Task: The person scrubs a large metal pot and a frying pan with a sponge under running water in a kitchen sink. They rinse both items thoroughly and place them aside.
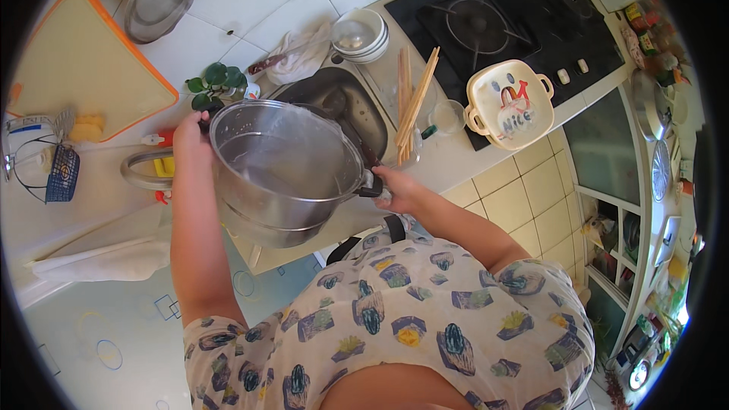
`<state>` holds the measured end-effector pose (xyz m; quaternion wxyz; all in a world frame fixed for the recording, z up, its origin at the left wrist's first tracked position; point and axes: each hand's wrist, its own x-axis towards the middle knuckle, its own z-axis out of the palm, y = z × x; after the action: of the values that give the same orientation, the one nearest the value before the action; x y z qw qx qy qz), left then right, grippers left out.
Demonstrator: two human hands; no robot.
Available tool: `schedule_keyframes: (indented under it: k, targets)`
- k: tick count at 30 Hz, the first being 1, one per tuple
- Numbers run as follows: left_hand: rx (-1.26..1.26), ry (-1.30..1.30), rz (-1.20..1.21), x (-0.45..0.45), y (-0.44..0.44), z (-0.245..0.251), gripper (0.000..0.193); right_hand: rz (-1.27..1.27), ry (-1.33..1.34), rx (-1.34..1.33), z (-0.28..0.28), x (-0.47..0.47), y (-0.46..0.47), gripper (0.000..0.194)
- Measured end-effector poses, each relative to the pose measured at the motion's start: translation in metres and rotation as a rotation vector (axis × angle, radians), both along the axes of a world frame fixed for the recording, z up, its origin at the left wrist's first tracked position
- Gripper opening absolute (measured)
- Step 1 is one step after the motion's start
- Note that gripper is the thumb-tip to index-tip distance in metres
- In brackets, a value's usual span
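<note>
A large stainless steel pot (279, 213) hangs between my two hands, over the front edge of the sink (373, 119). Its mouth faces up at a tilt, and its inside looks wet; how much liquid it holds is unclear. My left hand (192, 135) grips the black side handle on the left. On the opposite side, my right hand (397, 187) is around the other black handle (373, 185). The pot hides much of the sink. Behind it, a dark ladle or turner (335, 103) lies in the basin, its handle reaching towards my right hand.
Stacked white bowls (370, 51), wooden chopsticks (418, 102) and a clear glass (447, 117) stand right of the sink. A cream two-handled dish (510, 103) overlaps the gas hob (501, 17). Leftward are a potted plant (215, 82), a metal ring handle (145, 173) and a cutting board (91, 68).
</note>
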<state>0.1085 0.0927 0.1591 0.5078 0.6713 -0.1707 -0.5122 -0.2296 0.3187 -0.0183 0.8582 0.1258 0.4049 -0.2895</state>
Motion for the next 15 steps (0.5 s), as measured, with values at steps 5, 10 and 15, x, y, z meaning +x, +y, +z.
schedule_keyframes:
  k: [5,10,15]
  targets:
    - [0.136,-0.095,0.002,-0.015,-0.045,0.004,0.008,0.047,-0.272,0.082,-0.018,0.01,-0.017,0.024]
    - [0.149,-0.157,-0.042,-0.051,-0.066,0.022,0.01,0.083,-0.532,0.045,-0.04,0.019,-0.032,0.03]
    - [0.18,-0.179,-0.099,-0.068,-0.079,0.031,0.009,0.075,-0.481,0.147,-0.034,0.012,-0.042,0.031]
